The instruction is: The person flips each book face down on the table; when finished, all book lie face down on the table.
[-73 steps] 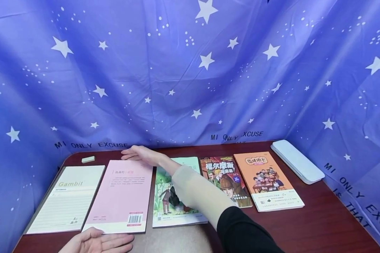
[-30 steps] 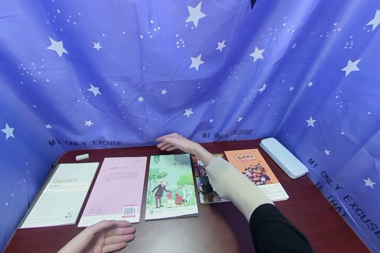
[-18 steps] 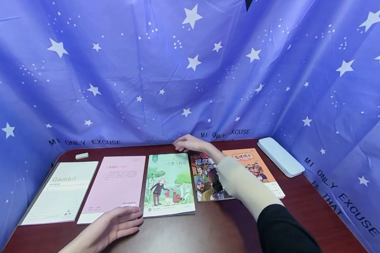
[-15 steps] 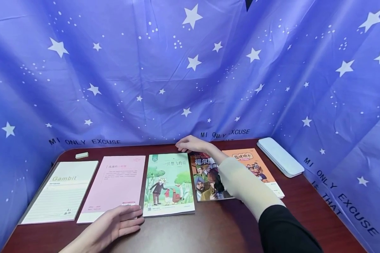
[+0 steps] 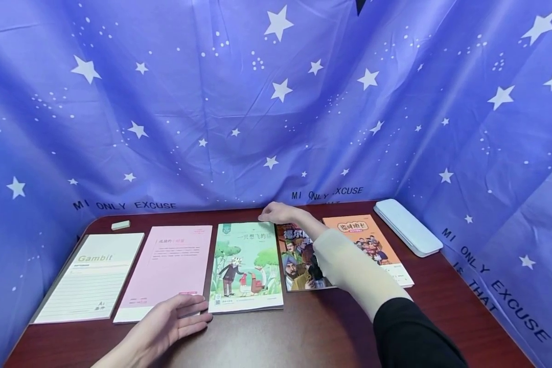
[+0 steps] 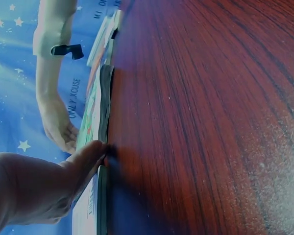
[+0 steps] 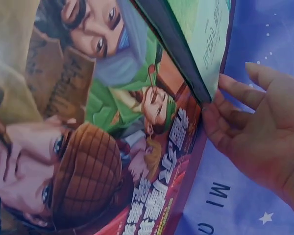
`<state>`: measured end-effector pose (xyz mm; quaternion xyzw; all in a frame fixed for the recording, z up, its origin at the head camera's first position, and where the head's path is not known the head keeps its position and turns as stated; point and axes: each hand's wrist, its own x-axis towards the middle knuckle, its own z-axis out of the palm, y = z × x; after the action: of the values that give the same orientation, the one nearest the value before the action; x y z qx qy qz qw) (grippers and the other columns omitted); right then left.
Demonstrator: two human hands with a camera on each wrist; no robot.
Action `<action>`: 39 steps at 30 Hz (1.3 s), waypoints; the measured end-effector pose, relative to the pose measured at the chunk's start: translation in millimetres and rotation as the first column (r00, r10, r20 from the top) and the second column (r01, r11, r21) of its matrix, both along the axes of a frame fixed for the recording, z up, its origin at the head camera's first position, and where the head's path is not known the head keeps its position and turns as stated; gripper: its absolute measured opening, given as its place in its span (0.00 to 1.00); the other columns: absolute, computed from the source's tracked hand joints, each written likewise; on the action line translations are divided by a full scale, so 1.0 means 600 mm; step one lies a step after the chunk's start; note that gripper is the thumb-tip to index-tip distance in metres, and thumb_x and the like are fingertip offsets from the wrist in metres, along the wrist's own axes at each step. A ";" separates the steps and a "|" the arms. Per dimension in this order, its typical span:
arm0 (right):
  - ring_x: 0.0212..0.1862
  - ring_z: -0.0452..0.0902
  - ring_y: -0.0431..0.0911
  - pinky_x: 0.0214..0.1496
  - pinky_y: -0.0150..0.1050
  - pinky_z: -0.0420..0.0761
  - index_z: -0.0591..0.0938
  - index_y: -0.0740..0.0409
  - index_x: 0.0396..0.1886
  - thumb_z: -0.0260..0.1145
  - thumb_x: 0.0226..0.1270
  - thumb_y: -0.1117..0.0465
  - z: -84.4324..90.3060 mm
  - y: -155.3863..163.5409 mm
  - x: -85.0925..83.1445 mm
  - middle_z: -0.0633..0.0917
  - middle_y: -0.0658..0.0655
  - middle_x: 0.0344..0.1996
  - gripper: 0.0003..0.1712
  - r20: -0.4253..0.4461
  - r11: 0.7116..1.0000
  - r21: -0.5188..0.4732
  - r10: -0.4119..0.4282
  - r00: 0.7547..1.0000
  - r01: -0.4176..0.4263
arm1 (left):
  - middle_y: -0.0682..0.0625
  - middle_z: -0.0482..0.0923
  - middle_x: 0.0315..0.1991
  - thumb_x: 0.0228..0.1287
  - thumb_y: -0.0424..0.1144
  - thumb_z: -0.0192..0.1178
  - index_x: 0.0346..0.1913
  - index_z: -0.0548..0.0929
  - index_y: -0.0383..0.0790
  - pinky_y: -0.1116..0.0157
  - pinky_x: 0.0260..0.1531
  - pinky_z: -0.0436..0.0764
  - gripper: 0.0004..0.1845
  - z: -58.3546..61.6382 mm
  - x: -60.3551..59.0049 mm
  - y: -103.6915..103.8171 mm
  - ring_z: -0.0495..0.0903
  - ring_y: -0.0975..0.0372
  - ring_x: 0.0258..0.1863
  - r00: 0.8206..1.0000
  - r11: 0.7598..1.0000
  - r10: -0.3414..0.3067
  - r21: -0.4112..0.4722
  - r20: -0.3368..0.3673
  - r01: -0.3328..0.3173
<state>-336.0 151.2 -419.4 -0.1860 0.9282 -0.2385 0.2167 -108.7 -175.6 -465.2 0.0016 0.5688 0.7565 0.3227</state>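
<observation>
My left hand (image 5: 172, 319) reaches in from the front left, its fingers stretched out, and touches the near left corner of a green picture-covered book (image 5: 244, 271). In the left wrist view those fingers lie against the book's near edge. At the far right corner of the same book is my right hand (image 5: 278, 213); the right wrist view shows its fingertips (image 7: 210, 120) against that corner, loosely bent. Between the green book and an orange book (image 5: 374, 245) lies a detective-cover book (image 5: 299, 266), partly hidden under the right forearm. Left of the green book is a pink book (image 5: 179, 255).
A cream notebook (image 5: 92, 271) lies leftmost, with a small white eraser-like block (image 5: 120, 225) behind it. A white case (image 5: 408, 227) lies at the far right of the dark red wooden table (image 5: 276, 342). A blue star-patterned curtain (image 5: 211, 102) encloses the back and sides.
Both hands have moved right from the pink book to the green book. The right hand passed along behind the green book to its far right corner. The head view has shifted slightly.
</observation>
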 end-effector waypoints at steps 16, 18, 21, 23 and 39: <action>0.59 0.82 0.50 0.66 0.45 0.83 0.83 0.61 0.62 0.61 0.79 0.57 -0.004 0.008 -0.007 0.85 0.60 0.62 0.20 0.062 0.983 -0.183 0.020 0.998 -0.008 | 0.29 0.76 0.66 0.83 0.39 0.39 0.69 0.57 0.18 0.56 0.64 0.85 0.26 0.002 -0.002 -0.002 0.85 0.52 0.57 0.999 0.999 0.036 0.035 0.025 -0.037; 0.58 0.82 0.50 0.65 0.43 0.84 0.84 0.61 0.61 0.62 0.78 0.58 -0.002 0.010 -0.009 0.86 0.60 0.60 0.18 0.062 0.976 -0.216 0.025 0.998 -0.011 | 0.29 0.75 0.66 0.83 0.39 0.39 0.69 0.57 0.18 0.56 0.64 0.85 0.26 0.002 -0.002 -0.002 0.85 0.52 0.57 0.999 0.999 0.033 0.031 0.025 -0.034; 0.59 0.82 0.49 0.66 0.44 0.83 0.84 0.61 0.60 0.63 0.77 0.60 0.001 0.012 -0.012 0.86 0.60 0.58 0.17 0.093 0.961 -0.276 0.010 0.996 0.016 | 0.28 0.75 0.66 0.83 0.40 0.39 0.70 0.56 0.16 0.56 0.64 0.85 0.28 0.003 -0.003 -0.002 0.85 0.52 0.57 0.999 0.999 0.029 0.024 0.025 -0.029; 0.61 0.81 0.51 0.69 0.46 0.82 0.85 0.61 0.59 0.63 0.77 0.61 0.003 0.013 -0.014 0.86 0.60 0.58 0.16 0.125 0.948 -0.316 -0.001 0.992 0.041 | 0.29 0.75 0.65 0.83 0.40 0.39 0.70 0.55 0.16 0.56 0.63 0.85 0.28 0.003 -0.005 -0.002 0.85 0.52 0.57 0.999 1.000 0.024 0.012 0.023 -0.024; 0.41 0.85 0.42 0.49 0.37 0.88 0.82 0.63 0.61 0.62 0.78 0.60 0.011 0.025 -0.019 0.89 0.56 0.47 0.18 0.272 0.866 -0.481 -0.002 0.962 0.138 | 0.42 0.83 0.51 0.80 0.38 0.49 0.65 0.69 0.19 0.61 0.57 0.88 0.23 0.007 -0.016 0.003 0.86 0.59 0.48 0.999 0.995 0.044 -0.089 0.023 -0.042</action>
<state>-347.3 166.1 -412.7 -0.1682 0.8050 -0.4987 0.2739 -118.1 -174.0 -461.3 -0.0341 0.5976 0.7373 0.3132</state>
